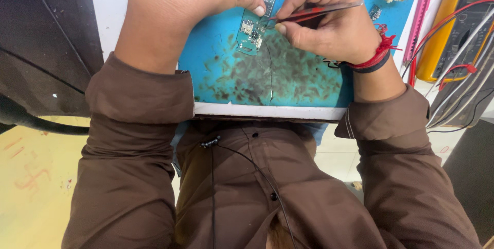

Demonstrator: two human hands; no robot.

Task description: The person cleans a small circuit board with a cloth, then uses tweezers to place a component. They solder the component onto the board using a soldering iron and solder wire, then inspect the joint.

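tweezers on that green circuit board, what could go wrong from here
The slim red-and-metal tweezers in the right hand meet the small green circuit board at their tips; a slip could scratch it or flick a part away. Only the left hand thumb pins the board, so it might shift on the stained blue work mat.

The person wears a brown long-sleeved shirt (pixel 267 187) with dark buttons down the front and loose cuffs pushed back from both wrists. A red thread (pixel 380 53) with a frayed knot and a dark band (pixel 371 67) circle the right wrist. A thin black cable (pixel 247 161) runs across the chest from a small clip (pixel 210 142).
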